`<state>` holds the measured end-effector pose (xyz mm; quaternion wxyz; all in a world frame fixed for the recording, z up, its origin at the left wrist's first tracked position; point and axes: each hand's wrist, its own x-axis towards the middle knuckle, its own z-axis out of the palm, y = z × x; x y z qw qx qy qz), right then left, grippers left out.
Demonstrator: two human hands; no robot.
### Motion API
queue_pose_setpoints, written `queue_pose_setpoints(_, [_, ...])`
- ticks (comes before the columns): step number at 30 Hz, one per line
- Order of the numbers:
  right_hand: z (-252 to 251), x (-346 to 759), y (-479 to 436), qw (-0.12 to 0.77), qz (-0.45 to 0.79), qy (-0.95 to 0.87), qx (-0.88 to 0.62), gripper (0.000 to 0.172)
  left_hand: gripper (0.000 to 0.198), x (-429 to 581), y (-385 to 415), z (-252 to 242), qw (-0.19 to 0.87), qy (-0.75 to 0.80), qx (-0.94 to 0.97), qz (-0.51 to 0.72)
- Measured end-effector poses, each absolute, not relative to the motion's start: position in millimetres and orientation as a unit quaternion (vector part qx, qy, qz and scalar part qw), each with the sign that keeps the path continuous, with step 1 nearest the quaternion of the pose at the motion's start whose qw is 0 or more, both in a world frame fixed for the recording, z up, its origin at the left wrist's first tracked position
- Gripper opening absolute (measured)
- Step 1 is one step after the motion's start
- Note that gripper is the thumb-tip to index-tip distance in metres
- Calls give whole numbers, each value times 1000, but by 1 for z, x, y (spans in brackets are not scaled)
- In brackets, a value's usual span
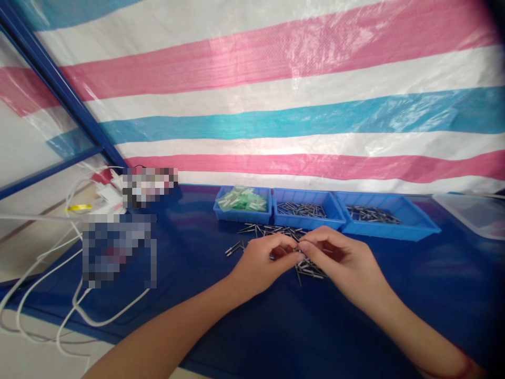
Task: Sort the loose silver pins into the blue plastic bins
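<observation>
My left hand (262, 263) and my right hand (341, 258) meet fingertip to fingertip in the middle of the view. Both are closed in a pinch; whatever sits between the fingertips is too small and covered to make out. Beneath and behind them spreads a loose pile of thin metal pins (311, 269), shaped like blind rivets, partly hidden by my hands. A few more slim metal pieces (234, 248) lie just left of the pile.
Behind the pile stand three blue bins: the left bin (242, 215) with green-and-white packets, the middle bin (311, 219) and right bin (389, 229) with metal pins. A clear plastic container (473, 213) is at far right. White cables (114, 318) loop over the blue table's (189, 305) left side.
</observation>
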<state>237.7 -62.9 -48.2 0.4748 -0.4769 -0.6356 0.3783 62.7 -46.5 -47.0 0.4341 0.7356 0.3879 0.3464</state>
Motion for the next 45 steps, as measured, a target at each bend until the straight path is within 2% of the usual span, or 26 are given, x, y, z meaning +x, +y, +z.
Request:
queue_pose_setpoints(8, [-44,240,-59,479,406,-618,-472,16,19,62,-45,-44,427,401,712,387])
queue_pose_setpoints(12, [-44,239,-56,423,439,-633,-476,22,19,61,-45,-43,417,414,693,417])
queue_pose_setpoints(16, [-48,232,-58,376,545,-603,-445,27,24,60,-44,-42,406,418,710,395])
queue_pose_setpoints(20, [-50,233,-55,468,628,-448,-432,26,40,56,-41,-40,326,426,779,325])
queue_pose_setpoints(24, [-50,258,-38,595,601,-302,-439,25,32,50,-37,-42,147,414,873,213])
queue_pose_setpoints(28, [-55,286,-22,635,576,-250,-451,22,30,48,-36,-46,72,415,895,146])
queue_pose_setpoints(38, [-52,265,-34,592,604,-268,-462,17,22,47,-34,-53,24,414,904,106])
queue_pose_setpoints(45, [-49,249,-44,515,568,-391,-508,26,23,47,-31,-52,53,421,893,149])
